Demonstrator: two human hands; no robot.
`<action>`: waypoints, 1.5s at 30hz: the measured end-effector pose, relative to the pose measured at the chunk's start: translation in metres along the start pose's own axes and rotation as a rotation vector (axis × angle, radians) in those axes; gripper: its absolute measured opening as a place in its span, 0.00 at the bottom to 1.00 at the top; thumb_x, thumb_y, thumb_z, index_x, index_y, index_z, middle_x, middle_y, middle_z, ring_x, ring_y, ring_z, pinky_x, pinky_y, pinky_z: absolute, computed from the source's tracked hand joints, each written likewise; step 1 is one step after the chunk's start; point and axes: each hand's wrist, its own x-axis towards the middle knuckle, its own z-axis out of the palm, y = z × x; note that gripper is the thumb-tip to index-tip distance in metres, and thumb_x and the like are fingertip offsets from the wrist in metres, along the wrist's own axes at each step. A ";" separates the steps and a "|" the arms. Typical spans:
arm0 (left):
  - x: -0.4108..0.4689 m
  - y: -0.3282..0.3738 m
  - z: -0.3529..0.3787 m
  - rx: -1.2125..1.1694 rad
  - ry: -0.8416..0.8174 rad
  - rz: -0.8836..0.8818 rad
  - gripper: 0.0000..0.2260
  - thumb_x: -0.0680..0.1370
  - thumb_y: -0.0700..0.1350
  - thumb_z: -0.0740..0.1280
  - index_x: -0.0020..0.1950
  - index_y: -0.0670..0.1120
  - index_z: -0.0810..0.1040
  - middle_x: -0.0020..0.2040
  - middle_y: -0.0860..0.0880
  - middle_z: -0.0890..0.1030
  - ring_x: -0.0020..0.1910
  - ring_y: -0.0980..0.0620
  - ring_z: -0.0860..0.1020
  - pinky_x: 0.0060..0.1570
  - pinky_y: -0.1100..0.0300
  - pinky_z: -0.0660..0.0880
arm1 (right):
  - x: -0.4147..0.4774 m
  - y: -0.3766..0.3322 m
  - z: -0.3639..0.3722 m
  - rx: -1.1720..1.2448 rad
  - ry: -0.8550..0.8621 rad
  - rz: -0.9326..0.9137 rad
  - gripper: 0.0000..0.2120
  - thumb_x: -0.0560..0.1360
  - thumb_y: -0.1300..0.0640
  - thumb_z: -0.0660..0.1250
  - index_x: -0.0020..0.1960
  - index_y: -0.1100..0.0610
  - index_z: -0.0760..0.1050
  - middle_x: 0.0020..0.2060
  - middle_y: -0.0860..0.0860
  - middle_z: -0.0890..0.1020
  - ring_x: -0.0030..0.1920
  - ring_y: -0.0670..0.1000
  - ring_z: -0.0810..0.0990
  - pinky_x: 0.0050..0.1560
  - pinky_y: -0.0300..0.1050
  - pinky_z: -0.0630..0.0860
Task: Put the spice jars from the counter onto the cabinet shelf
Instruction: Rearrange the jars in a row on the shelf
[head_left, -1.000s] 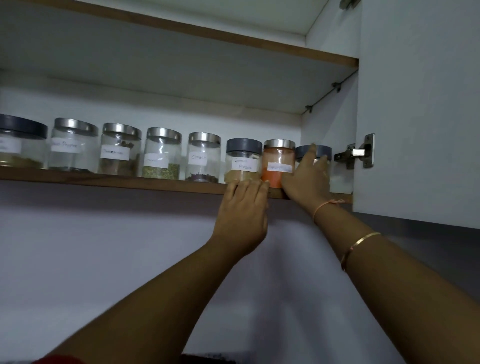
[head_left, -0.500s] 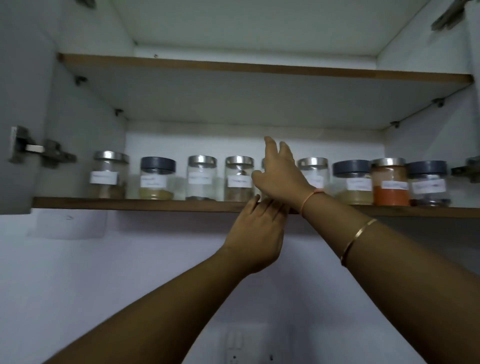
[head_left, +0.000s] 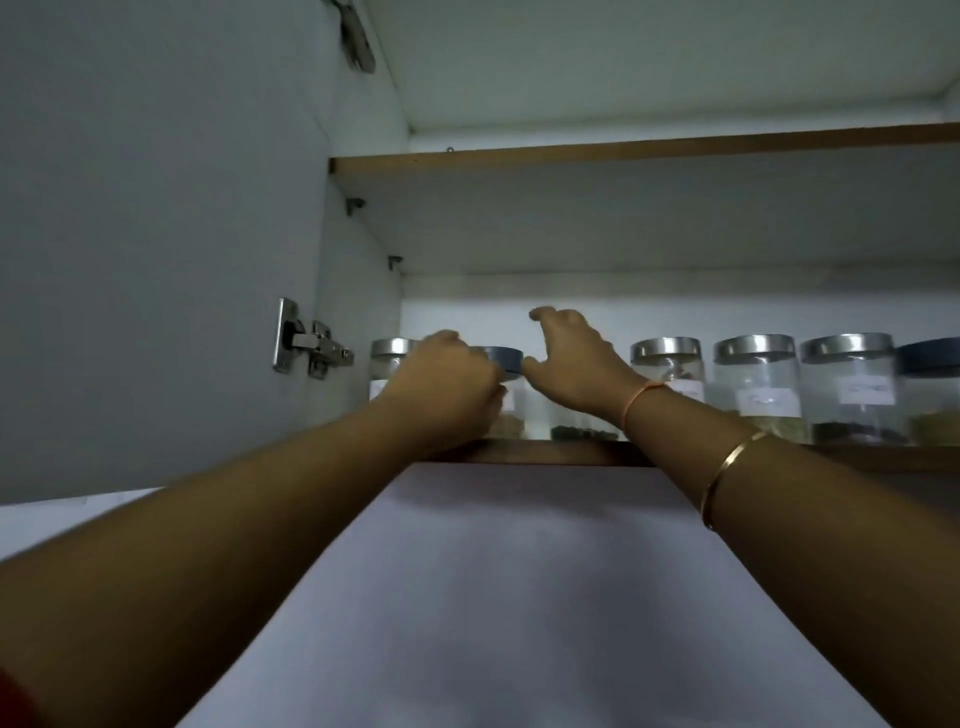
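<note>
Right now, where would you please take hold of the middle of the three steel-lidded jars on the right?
Probably by its lid, reaching from the front: the middle jar stands upright near the shelf edge, neighbouring jars crowd its glass sides, and the space above is open.

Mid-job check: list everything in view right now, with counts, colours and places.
Steel-lidded jars: four, clear glass, lower shelf.
Grey-lidded jars: two, clear glass, lower shelf.
Half-hidden jar: one, dark contents, behind right hand.
Lower shelf: one, brown edge.
Upper shelf: one, brown edge, above.
Cabinet door: one, grey, open at left.
Hinge: one, metal, on door.
Left hand: one, before the leftmost jars, grip unclear.
Right hand: one, arched over half-hidden jar, grip unclear; gold bangle, orange thread.
</note>
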 end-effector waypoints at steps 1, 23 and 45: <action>0.004 -0.013 0.001 0.031 -0.038 -0.042 0.11 0.78 0.48 0.59 0.49 0.45 0.79 0.46 0.46 0.82 0.43 0.48 0.78 0.54 0.54 0.70 | 0.005 -0.004 0.003 -0.029 -0.017 -0.020 0.27 0.76 0.54 0.62 0.74 0.57 0.60 0.70 0.59 0.66 0.68 0.59 0.67 0.64 0.52 0.66; 0.053 -0.093 0.072 0.129 -0.439 -0.289 0.14 0.72 0.52 0.73 0.49 0.44 0.80 0.36 0.50 0.73 0.38 0.50 0.74 0.37 0.59 0.70 | 0.095 -0.020 0.044 -0.370 -0.394 -0.056 0.13 0.72 0.62 0.64 0.52 0.67 0.80 0.39 0.57 0.78 0.39 0.53 0.73 0.32 0.39 0.66; 0.075 -0.106 0.137 0.159 -0.867 -0.246 0.30 0.78 0.41 0.62 0.77 0.42 0.53 0.72 0.40 0.66 0.69 0.42 0.67 0.68 0.49 0.66 | 0.121 -0.021 0.099 -0.289 -0.653 0.081 0.18 0.74 0.67 0.59 0.64 0.66 0.69 0.43 0.56 0.70 0.41 0.50 0.68 0.36 0.40 0.64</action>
